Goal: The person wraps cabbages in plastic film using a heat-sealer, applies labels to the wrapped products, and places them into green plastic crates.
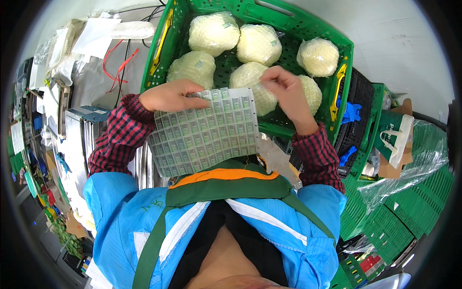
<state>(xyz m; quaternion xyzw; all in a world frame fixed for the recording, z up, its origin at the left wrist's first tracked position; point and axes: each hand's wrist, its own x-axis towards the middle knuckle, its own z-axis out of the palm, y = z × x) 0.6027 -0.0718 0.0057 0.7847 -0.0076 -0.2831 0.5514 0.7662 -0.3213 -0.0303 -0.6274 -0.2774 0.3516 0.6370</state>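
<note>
My left hand (177, 96) grips the upper edge of a sheet of small green-and-white stickers (205, 133), thumb over its printed face. The sheet hangs between my chest and a green plastic crate (314, 23). My right hand (285, 88) is raised just right of the sheet, fingertips drawn together over a pale round vegetable (247, 74) in foam netting and clear film. Blur hides whether a sticker is between those fingers. Several more such wrapped vegetables sit in the crate, and stickers show on a back-left one (214, 33) and a back-middle one (260, 44).
Yellow handles (338, 92) mark the crate's sides. Right of it stand black crates (355, 94) with blue gloves (350, 112), a green paper bag (391, 135) and stacked green crates (408, 202). To the left lie red string (117, 70), paper sheets (94, 38) and black cables.
</note>
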